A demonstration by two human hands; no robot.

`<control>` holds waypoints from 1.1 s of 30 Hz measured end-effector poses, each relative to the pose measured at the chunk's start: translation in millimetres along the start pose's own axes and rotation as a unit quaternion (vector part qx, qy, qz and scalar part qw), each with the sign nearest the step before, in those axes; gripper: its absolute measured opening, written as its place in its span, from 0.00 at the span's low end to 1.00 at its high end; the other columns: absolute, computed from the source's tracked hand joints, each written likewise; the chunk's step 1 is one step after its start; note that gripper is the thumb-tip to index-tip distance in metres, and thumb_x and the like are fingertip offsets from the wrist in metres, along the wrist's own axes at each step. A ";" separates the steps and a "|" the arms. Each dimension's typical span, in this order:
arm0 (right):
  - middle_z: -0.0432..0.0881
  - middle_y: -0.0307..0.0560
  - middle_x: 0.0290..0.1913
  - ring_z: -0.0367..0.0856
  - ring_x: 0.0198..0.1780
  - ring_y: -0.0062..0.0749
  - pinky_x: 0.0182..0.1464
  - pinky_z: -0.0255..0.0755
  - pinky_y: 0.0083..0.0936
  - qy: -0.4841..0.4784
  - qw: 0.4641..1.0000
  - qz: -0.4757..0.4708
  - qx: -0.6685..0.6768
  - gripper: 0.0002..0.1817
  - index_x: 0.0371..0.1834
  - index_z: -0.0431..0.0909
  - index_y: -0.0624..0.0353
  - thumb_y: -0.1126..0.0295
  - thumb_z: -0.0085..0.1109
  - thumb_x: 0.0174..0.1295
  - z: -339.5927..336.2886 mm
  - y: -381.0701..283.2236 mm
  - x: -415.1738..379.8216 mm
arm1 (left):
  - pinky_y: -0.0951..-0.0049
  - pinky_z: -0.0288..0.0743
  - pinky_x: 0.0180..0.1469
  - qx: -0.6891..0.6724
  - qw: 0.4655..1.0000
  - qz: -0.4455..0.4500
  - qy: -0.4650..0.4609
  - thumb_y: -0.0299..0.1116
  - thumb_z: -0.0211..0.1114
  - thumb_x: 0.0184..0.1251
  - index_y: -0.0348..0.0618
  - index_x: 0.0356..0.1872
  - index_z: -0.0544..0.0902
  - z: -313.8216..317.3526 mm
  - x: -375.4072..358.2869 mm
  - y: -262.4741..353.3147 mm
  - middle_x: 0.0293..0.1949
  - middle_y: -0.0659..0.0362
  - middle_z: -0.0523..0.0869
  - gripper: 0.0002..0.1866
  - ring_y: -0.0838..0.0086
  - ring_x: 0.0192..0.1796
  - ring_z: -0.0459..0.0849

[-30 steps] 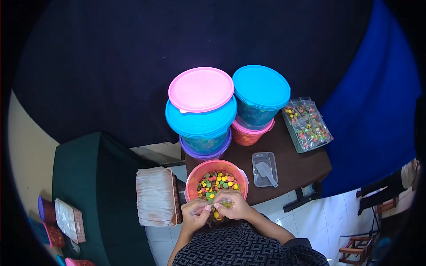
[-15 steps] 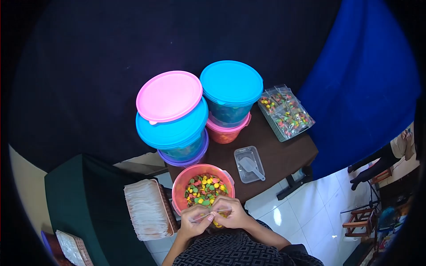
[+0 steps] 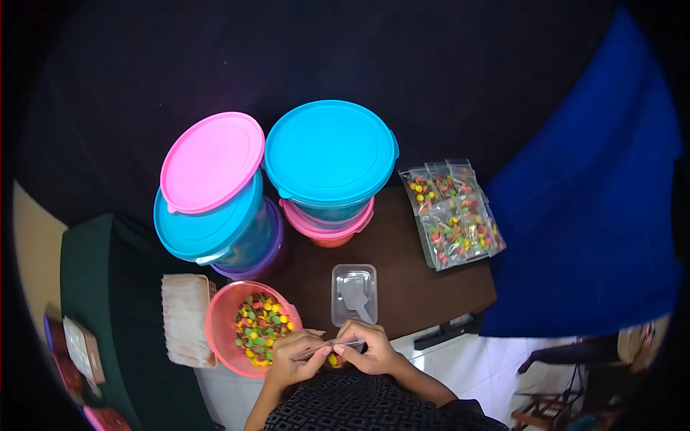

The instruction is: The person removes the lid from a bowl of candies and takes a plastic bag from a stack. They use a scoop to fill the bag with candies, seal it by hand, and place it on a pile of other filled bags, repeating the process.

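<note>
Both hands are together near the body, pinching the top edge of a small clear plastic bag (image 3: 335, 359) with yellow pieces low in it. My left hand (image 3: 295, 359) is closed on the bag's left part, beside the pink tub (image 3: 218, 327) of green, yellow, red and brown pieces. Closed on the right part of the same edge is my right hand (image 3: 368, 350). Just beyond the hands, a clear tray (image 3: 336, 309) holds a translucent scoop (image 3: 354, 294).
Stacked tubs with a pink lid (image 3: 212, 161) and a blue lid (image 3: 330, 151) stand at the back. Filled bags (image 3: 460, 223) lie in a tray at the right. A basket of clear bags (image 3: 187, 320) is at the left. Blue cloth (image 3: 560, 208) hangs at the right.
The camera view has turned to the right, so the tubs appear further left. Both hands, still on the bag, are now to the right of the pink tub instead of over its near rim.
</note>
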State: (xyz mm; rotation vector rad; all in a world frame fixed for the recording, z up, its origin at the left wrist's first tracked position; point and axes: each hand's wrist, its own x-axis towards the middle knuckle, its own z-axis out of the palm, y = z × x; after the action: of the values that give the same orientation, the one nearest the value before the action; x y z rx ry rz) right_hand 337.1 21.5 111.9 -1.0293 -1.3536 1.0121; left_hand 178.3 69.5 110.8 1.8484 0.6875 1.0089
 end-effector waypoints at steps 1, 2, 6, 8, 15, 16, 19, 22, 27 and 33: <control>0.74 0.44 0.24 0.73 0.28 0.31 0.31 0.65 0.24 -0.015 1.000 0.003 0.008 0.04 0.23 0.71 0.63 0.76 0.55 0.51 -19.2 -0.6 0.9 | 0.69 0.76 0.38 0.007 1.000 -0.009 0.013 0.25 0.64 0.47 0.36 0.22 0.80 9.9 7.5 3.4 0.21 0.56 0.81 0.03 0.69 0.25 0.81; 0.74 0.44 0.24 0.73 0.28 0.31 0.32 0.65 0.24 -0.038 0.999 -0.004 -0.004 0.03 0.23 0.72 0.62 0.76 0.55 0.50 -35.8 -1.3 1.9 | 0.66 0.75 0.40 0.035 0.999 0.006 -0.017 0.25 0.64 0.46 0.37 0.22 0.80 16.4 15.7 8.6 0.20 0.55 0.81 0.03 0.69 0.24 0.80; 0.77 0.41 0.24 0.74 0.27 0.30 0.35 0.63 0.24 -0.109 0.993 -0.014 -0.031 0.03 0.22 0.74 0.60 0.74 0.56 0.50 -80.0 -6.7 4.1 | 0.65 0.73 0.43 0.102 0.995 0.006 -0.024 0.27 0.64 0.46 0.40 0.21 0.80 38.5 17.6 22.4 0.19 0.59 0.80 0.03 0.71 0.22 0.79; 0.78 0.40 0.24 0.74 0.27 0.28 0.35 0.62 0.23 -0.129 0.990 -0.015 -0.047 0.04 0.22 0.75 0.59 0.73 0.57 0.50 -92.6 -6.5 3.7 | 0.68 0.72 0.44 0.135 0.991 -0.004 -0.018 0.28 0.64 0.47 0.43 0.21 0.80 45.7 10.8 27.6 0.20 0.64 0.81 0.02 0.75 0.22 0.79; 0.79 0.41 0.25 0.75 0.27 0.28 0.35 0.63 0.23 -0.136 0.988 -0.026 -0.064 0.04 0.22 0.75 0.59 0.73 0.60 0.47 -107.2 -3.0 -8.0 | 0.68 0.71 0.44 0.188 0.982 -0.012 0.017 0.29 0.65 0.47 0.44 0.21 0.79 50.0 -9.0 38.9 0.21 0.65 0.82 0.03 0.76 0.24 0.79; 0.79 0.42 0.25 0.75 0.26 0.28 0.35 0.63 0.23 -0.127 0.989 -0.033 -0.063 0.04 0.21 0.75 0.60 0.75 0.61 0.46 -106.3 -3.8 -10.1 | 0.67 0.71 0.44 0.185 0.982 -0.011 0.018 0.29 0.65 0.47 0.44 0.20 0.79 48.1 -11.0 39.8 0.21 0.65 0.82 0.03 0.75 0.24 0.79; 0.80 0.42 0.24 0.76 0.26 0.28 0.35 0.64 0.22 -0.101 0.992 -0.039 -0.064 0.04 0.21 0.75 0.61 0.77 0.61 0.45 -102.4 -11.5 -16.5 | 0.66 0.71 0.44 0.185 0.982 0.013 0.033 0.25 0.64 0.44 0.42 0.20 0.79 43.4 -16.1 45.6 0.20 0.62 0.81 0.03 0.74 0.23 0.78; 0.79 0.44 0.24 0.76 0.26 0.28 0.35 0.66 0.22 -0.093 0.994 -0.045 -0.044 0.04 0.21 0.75 0.62 0.79 0.60 0.45 -95.5 -15.1 -23.4 | 0.66 0.71 0.44 0.174 0.983 0.004 0.052 0.26 0.65 0.45 0.43 0.20 0.78 40.9 -24.8 49.8 0.20 0.61 0.81 0.03 0.73 0.24 0.79; 0.79 0.45 0.26 0.76 0.28 0.27 0.35 0.68 0.21 -0.036 0.999 0.013 0.027 0.03 0.22 0.74 0.63 0.79 0.60 0.46 -93.7 -15.4 -45.6 | 0.66 0.71 0.44 0.106 0.993 0.008 0.055 0.26 0.66 0.44 0.42 0.18 0.78 51.1 -34.2 47.4 0.20 0.61 0.81 0.04 0.74 0.23 0.79; 0.78 0.43 0.26 0.76 0.28 0.27 0.33 0.68 0.21 -0.109 0.993 -0.022 -0.031 0.04 0.28 0.78 0.63 0.76 0.59 0.48 -103.0 -24.1 -51.6 | 0.65 0.71 0.42 0.065 0.997 0.007 0.047 0.23 0.68 0.40 0.41 0.14 0.77 64.2 -40.0 49.6 0.18 0.60 0.81 0.07 0.74 0.22 0.79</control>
State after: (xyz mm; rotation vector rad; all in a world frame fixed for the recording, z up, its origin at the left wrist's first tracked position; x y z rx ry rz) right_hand 440.3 -33.4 125.2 -0.9494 -1.5883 1.0794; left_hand 215.2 -12.2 123.5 1.9304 0.8137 1.0875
